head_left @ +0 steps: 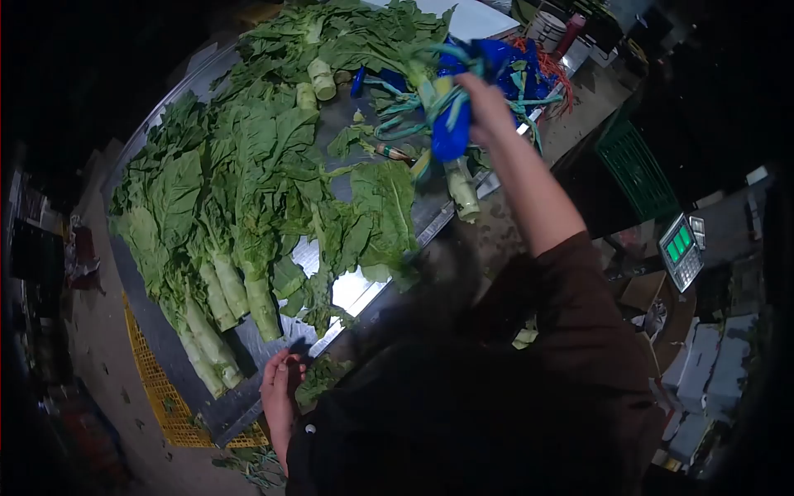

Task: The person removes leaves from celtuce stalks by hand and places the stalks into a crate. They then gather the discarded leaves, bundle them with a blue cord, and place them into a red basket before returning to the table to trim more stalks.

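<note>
Long leafy stems with thick pale green stalks (263,310) lie in bunches on the dark metal table (256,364). At the table's far right, my right hand (488,106) is closed round teal ties (453,103), slightly blurred, beside blue plastic (451,136). One cut stalk (463,192) sticks out just below that hand over the table edge. A small knife-like tool with a brown handle (394,153) lies among loose leaves. My left hand (281,384) is at the near table edge, fingers loosely curled and apart, with nothing visible in them.
A yellow plastic crate (157,384) is under the table's left side. Red strings (558,78) and a pale bucket (546,31) are at the far right. Further right are a green crate (635,169), a scale with a lit green display (681,248) and cardboard boxes (643,291).
</note>
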Demonstrator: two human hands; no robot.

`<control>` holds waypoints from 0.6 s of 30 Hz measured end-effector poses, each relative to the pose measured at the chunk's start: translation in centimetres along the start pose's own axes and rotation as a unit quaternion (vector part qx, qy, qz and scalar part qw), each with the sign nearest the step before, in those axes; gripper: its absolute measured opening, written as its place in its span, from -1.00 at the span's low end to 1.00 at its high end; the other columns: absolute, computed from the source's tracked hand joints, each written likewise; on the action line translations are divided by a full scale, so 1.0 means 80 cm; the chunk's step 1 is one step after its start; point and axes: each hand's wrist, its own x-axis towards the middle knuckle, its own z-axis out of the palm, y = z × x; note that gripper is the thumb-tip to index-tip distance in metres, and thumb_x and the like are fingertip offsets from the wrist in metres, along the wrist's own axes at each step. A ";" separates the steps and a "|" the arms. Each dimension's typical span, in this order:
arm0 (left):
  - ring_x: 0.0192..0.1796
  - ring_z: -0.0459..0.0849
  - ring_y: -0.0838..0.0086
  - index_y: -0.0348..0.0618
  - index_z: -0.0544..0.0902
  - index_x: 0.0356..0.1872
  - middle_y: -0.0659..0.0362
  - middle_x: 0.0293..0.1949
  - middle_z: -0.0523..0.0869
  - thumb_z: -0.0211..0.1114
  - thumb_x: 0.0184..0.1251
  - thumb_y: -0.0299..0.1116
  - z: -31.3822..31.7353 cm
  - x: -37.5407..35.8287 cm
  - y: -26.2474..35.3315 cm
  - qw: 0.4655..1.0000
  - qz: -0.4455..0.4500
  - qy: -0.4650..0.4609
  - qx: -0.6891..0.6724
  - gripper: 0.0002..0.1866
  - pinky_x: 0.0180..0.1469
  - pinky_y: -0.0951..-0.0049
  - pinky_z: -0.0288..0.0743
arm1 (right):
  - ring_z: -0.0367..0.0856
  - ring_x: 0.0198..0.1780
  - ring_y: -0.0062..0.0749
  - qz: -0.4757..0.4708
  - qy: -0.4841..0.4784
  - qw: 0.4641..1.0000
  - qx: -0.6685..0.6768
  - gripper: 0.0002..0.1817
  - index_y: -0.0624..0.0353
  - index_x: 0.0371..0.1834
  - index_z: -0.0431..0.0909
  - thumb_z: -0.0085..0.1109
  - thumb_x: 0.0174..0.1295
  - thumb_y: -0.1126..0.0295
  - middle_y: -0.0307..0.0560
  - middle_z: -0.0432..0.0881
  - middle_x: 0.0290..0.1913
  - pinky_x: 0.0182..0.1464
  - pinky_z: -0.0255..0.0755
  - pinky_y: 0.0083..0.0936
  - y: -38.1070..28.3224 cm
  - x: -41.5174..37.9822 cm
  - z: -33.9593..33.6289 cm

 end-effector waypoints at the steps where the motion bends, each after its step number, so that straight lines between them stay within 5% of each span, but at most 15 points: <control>1: -0.17 0.61 0.47 -0.26 0.46 0.11 0.11 -0.10 0.62 0.12 0.41 -0.23 0.013 0.011 0.006 1.000 0.001 -0.010 0.015 -0.62 -0.10 0.52 0.47 | 0.64 -0.33 -0.28 -0.003 -0.004 1.000 0.014 -0.63 0.34 -0.13 0.51 0.26 0.11 0.27 -0.05 0.63 -0.31 -0.27 0.56 -0.35 -0.027 0.036 -0.023; 3: -0.15 0.60 0.50 -0.23 0.48 0.11 0.14 -0.10 0.63 0.12 0.41 -0.26 0.037 0.024 0.019 0.999 -0.012 -0.006 0.041 -0.65 -0.05 0.53 0.47 | 0.62 -0.16 -0.27 -0.011 -0.016 0.991 -0.131 -0.48 0.28 -0.03 0.51 0.37 0.06 0.14 -0.03 0.64 -0.13 -0.08 0.54 -0.30 -0.057 0.142 -0.093; 4: -0.13 0.59 0.52 -0.22 0.49 0.10 0.16 -0.09 0.63 0.11 0.42 -0.27 0.049 0.032 0.025 0.998 -0.025 0.005 0.050 -0.67 -0.03 0.53 0.47 | 0.60 -0.09 -0.29 -0.018 0.050 0.948 -0.313 -0.42 0.25 0.07 0.48 0.38 0.06 0.13 -0.03 0.61 -0.03 -0.01 0.49 -0.33 -0.081 0.102 -0.073; 6: -0.09 0.57 0.56 -0.21 0.50 0.10 0.20 -0.07 0.63 0.14 0.40 -0.29 0.061 0.048 0.033 0.990 0.011 0.017 0.143 -0.67 0.03 0.52 0.45 | 0.56 -0.02 -0.30 0.020 0.003 0.885 -0.465 -0.36 0.23 0.18 0.41 0.37 0.08 0.16 -0.01 0.56 0.06 0.07 0.42 -0.38 -0.044 0.232 -0.185; 8: -0.09 0.58 0.51 -0.21 0.50 0.10 0.19 -0.08 0.63 0.18 0.36 -0.31 0.059 0.063 0.031 0.982 0.046 0.056 0.176 -0.66 0.04 0.51 0.44 | 0.52 0.06 -0.32 -0.001 -0.141 0.843 -0.519 -0.32 0.29 0.24 0.34 0.34 0.11 0.19 0.04 0.48 0.17 0.14 0.37 -0.40 -0.025 0.240 -0.189; 9: -0.09 0.58 0.47 -0.21 0.51 0.10 0.18 -0.09 0.64 0.23 0.32 -0.33 0.057 0.072 0.027 0.972 0.082 0.065 0.211 -0.64 0.05 0.49 0.44 | 0.55 0.03 -0.27 -0.076 -0.103 0.847 -0.515 -0.29 0.35 0.24 0.33 0.34 0.07 0.19 0.10 0.53 0.10 0.09 0.40 -0.39 0.002 0.232 -0.173; 11: -0.05 0.57 0.38 -0.21 0.50 0.11 0.12 -0.06 0.61 0.30 0.23 -0.35 0.043 0.094 0.017 0.930 0.147 0.124 0.314 -0.58 0.09 0.44 0.41 | 0.50 0.14 -0.14 -0.239 -0.076 0.790 -0.560 -0.27 0.32 0.28 0.28 0.30 0.08 0.19 0.16 0.52 0.13 0.15 0.37 -0.36 0.052 0.168 -0.114; 12: 0.00 0.55 0.29 -0.20 0.48 0.13 0.06 -0.02 0.58 0.36 0.15 -0.38 0.039 0.103 0.017 0.870 0.211 0.167 0.413 -0.51 0.13 0.39 0.39 | 0.44 0.19 -0.10 -0.233 -0.140 0.777 -0.568 -0.29 0.24 0.29 0.29 0.30 0.08 0.19 0.17 0.46 0.18 0.20 0.33 -0.33 0.070 0.101 -0.067; 13: 0.00 0.55 0.29 -0.20 0.48 0.13 0.06 -0.02 0.58 0.36 0.15 -0.38 0.042 0.111 0.022 0.870 0.208 0.170 0.413 -0.51 0.13 0.39 0.39 | 0.39 0.25 -0.06 -0.227 -0.201 0.760 -0.575 -0.30 0.15 0.30 0.31 0.30 0.09 0.18 0.19 0.41 0.23 0.24 0.29 -0.30 0.085 0.030 -0.023; 14: 0.06 0.48 0.20 -0.19 0.44 0.17 0.02 0.03 0.53 0.40 0.06 -0.39 0.047 0.119 0.029 0.787 0.253 0.200 0.526 -0.42 0.16 0.32 0.35 | 0.23 0.35 0.04 -0.231 -0.316 0.756 -0.525 -0.27 0.02 0.34 0.27 0.32 0.08 0.15 0.23 0.29 0.30 0.34 0.17 -0.22 0.110 -0.018 0.002; 15: 0.12 0.41 0.12 -0.18 0.40 0.22 -0.03 0.09 0.47 0.43 -0.02 -0.39 0.051 0.127 0.033 0.686 0.294 0.225 0.626 -0.32 0.19 0.26 0.32 | 0.19 0.36 0.09 -0.232 -0.359 0.682 -0.593 -0.19 -0.07 0.37 0.22 0.37 0.02 0.11 0.19 0.23 0.34 0.37 0.11 -0.16 0.132 -0.068 0.018; 16: 0.12 0.41 0.12 -0.18 0.40 0.22 -0.03 0.09 0.47 0.43 -0.02 -0.39 0.052 0.136 0.031 0.687 0.294 0.226 0.625 -0.32 0.19 0.26 0.32 | 0.14 0.38 0.13 -0.206 -0.429 0.645 -0.598 -0.15 -0.15 0.38 0.18 0.38 -0.01 0.05 0.13 0.20 0.37 0.39 0.08 -0.12 0.152 -0.101 0.033; 18: 0.19 0.28 0.04 -0.15 0.29 0.30 -0.03 0.18 0.38 0.47 -0.09 -0.39 0.042 0.149 0.021 0.668 0.259 0.225 0.660 -0.17 0.22 0.16 0.26 | 0.18 0.37 0.10 -0.317 -0.454 0.545 -0.629 -0.20 -0.25 0.37 0.21 0.35 0.01 0.03 0.08 0.21 0.36 0.36 0.15 -0.18 0.186 -0.165 0.035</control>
